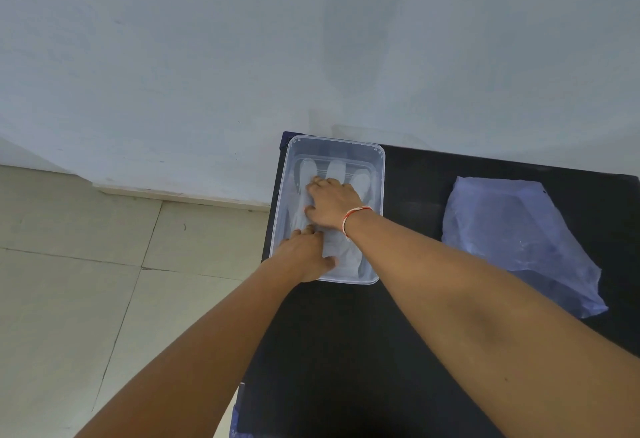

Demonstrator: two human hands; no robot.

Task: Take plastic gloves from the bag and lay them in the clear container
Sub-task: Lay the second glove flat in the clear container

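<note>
A clear rectangular container (380, 167) stands at the far left corner of the black table. A pale see-through plastic glove (335, 171) lies flat inside it, fingers pointing to the far end. My right hand (332, 203), with a red and white thread on the wrist, presses down on the glove's middle with fingers bent. My left hand (306, 255) rests on the glove's cuff end at the container's near left corner. A crumpled translucent bluish bag (519, 240) lies on the table to the right, apart from both hands.
The black table (346, 351) ends just left of the container, with tiled floor (86, 281) below. A grey-white wall (311, 39) stands right behind the table's far edge.
</note>
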